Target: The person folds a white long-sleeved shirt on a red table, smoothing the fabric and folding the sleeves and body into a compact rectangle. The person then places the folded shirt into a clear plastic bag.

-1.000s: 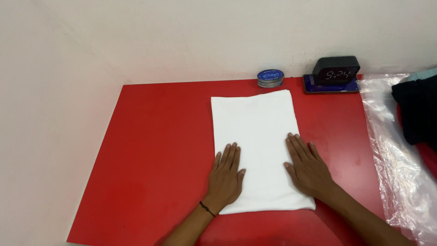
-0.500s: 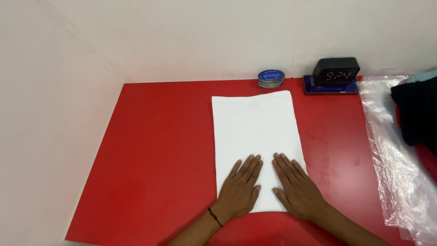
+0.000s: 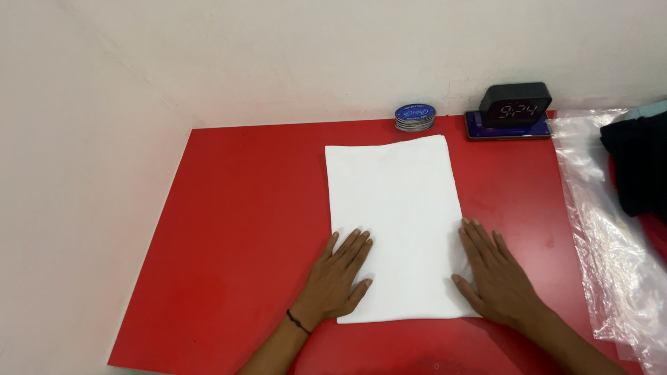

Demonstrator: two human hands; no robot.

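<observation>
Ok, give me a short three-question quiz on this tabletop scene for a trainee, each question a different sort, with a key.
1. True or false: both the left hand and the right hand lie flat, palms down, at the near end of the folded white cloth.
2. Multiple choice: what sits at the far edge of the red table, just beyond the cloth's far end? A) a glass jar B) a round blue-lidded tin C) a pair of scissors
3. Fill in: the black digital clock stands on a flat ____ slab.

Key: 1 true; 2 B; 3 blue.
</observation>
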